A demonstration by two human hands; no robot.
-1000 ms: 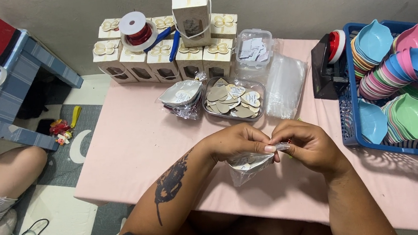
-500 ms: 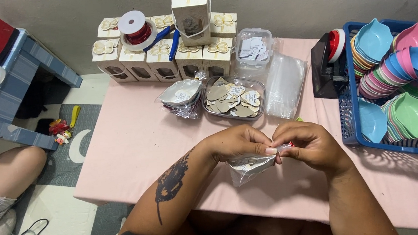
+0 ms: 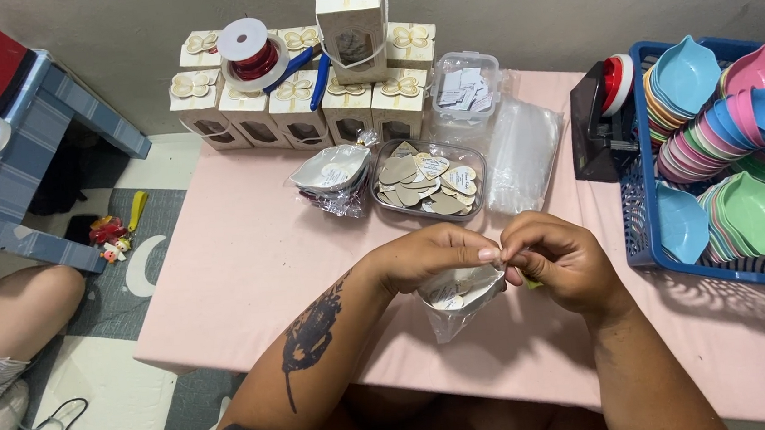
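Both hands are meeting over the near middle of the pink table (image 3: 249, 253): the left hand (image 3: 427, 257) and the right hand (image 3: 561, 260) are each pinching shut, fingertips together, on the top of a small clear bag (image 3: 457, 300) that is holding a pale dish-shaped piece. The bag is hanging just below the knuckles, its lower end touching the tabletop or nearly so — I cannot tell which.

The pinch is taking in only the thin film at the mouth, so the plastic could slip or tear if the pull is uneven, and the dish inside could tip out.

Just beyond the hands, a clear tray of heart-shaped paper tags (image 3: 427, 182) is sitting beside a pile of bagged dishes (image 3: 332, 175). A sheaf of empty clear bags (image 3: 523, 154) is lying to the right, with a lidded clear box of small white slips (image 3: 465, 90) behind. Along the wall, cream gift boxes (image 3: 296, 103) with gold bows and little windows are standing in rows — one tall one is on top. A spool of red ribbon (image 3: 251, 52) is resting on them. At the right edge, a blue basket (image 3: 641, 204) is holding stacked pastel dishes.
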